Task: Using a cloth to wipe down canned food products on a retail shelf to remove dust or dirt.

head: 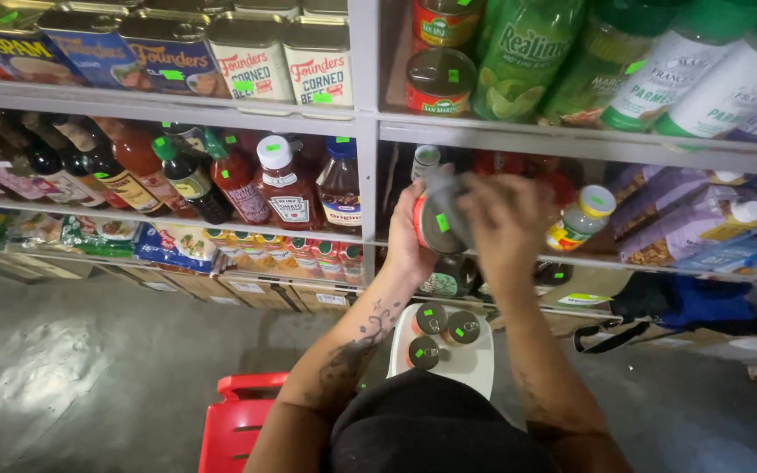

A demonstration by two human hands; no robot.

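nearest the camera, a dark cap or head covering [435, 429] fills the bottom edge, and both bare forearms rise from it toward the shelves. the left forearm carries dark tattoo markings. just beyond, between the arms, a white tray [475, 368] carries three small dark-lidded cans [442, 331], each with a small green sticker on top, standing close together. to the left of the arm, a red basket [237, 420] sits low on the grey concrete floor [72, 377].

further up, the left hand [406, 241] is wrapped around the side of a red-walled can [440, 223] with a dark lid and a green sticker, holding it tilted so the lid faces the camera. the right hand [508, 219] is blurred with motion; it lies against the right side and top of the same can, fingers curled, though whether it truly grips or only touches cannot be told. the can is held in the air in front of the middle shelf, just right of the grey shelf upright [364, 131].

behind the hands, the middle shelf holds sauce bottles [177, 171], a ketchup bottle [286, 184] with a white cap, and a yellow-lidded jar [582, 217] to the right. the top shelf carries tinned meat [251, 57], a red can on its side [440, 81] and green bottles [523, 57].
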